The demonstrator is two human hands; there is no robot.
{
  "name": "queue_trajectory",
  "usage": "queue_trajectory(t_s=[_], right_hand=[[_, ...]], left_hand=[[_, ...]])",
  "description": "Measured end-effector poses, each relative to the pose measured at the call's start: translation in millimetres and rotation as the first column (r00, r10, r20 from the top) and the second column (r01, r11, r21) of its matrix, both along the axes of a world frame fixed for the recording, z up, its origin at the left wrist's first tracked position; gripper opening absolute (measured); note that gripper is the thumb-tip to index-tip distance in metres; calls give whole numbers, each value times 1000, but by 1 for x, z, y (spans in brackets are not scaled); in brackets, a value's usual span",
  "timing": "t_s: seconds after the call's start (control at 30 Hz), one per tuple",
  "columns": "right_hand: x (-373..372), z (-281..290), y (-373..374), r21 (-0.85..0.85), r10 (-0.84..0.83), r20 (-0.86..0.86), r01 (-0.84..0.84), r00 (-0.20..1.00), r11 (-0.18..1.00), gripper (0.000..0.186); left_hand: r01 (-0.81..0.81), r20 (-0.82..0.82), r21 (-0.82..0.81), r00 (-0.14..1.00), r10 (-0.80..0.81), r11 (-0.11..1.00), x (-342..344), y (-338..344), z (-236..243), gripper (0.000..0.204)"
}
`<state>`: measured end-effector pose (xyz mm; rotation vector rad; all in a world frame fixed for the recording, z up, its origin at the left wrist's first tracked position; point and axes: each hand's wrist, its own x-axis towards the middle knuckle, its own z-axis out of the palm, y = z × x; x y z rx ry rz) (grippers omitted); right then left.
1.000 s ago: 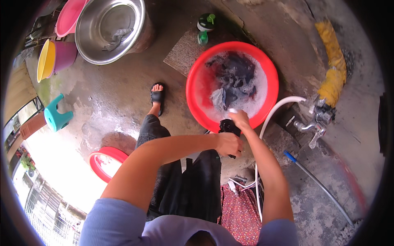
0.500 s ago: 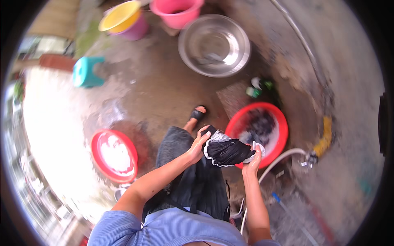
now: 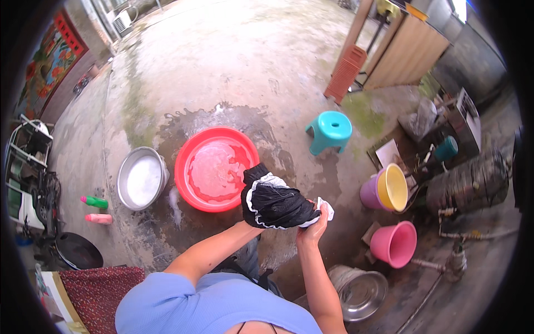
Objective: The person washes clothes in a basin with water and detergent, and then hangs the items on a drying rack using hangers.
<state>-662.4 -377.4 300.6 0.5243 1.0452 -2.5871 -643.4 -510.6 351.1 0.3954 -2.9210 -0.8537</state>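
Head view, outdoor concrete yard, floor wet around the basins.

Both hands are raised in front of the body, gripping a wrung-up black garment with white trim (image 3: 275, 203). Right hand (image 3: 312, 222): fingers closed around the garment's right end, a bit of white cloth poking out above the fist. Left hand (image 3: 249, 214): mostly hidden behind the bundle; forearm runs up to its lower left edge, so it appears clamped on that end, though the fingers cannot be seen.

The garment is held in the air, just right of and overlapping the near rim of a red plastic basin (image 3: 189, 186) that holds shallow soapy water. Left of the basin, nearly touching it, stands a round metal basin (image 3: 125, 192) with whitish water.

Further left on the floor: a green bottle (image 3: 93, 201) and a pink bottle (image 3: 99, 219), lying down. A teal stool (image 3: 330, 130) stands to the upper right. Right: a purple bucket with yellow basin inside (image 3: 384, 189), a pink bucket (image 3: 395, 244). Lower right: an empty metal bowl (image 3: 361, 292).
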Motion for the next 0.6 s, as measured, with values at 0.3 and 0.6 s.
queue_trajectory(t_s=[0.3,0.6], right_hand=[[-270,42,-239,-292,328,38,-304,944,907,26],[-515,53,-427,-5,874,-43,-875,484,485,79]], left_hand=[[175,-161,985,916,366,-4,-144,-279,8,53],[300,-423,884,840,341,359,-351,-413,117,29]])
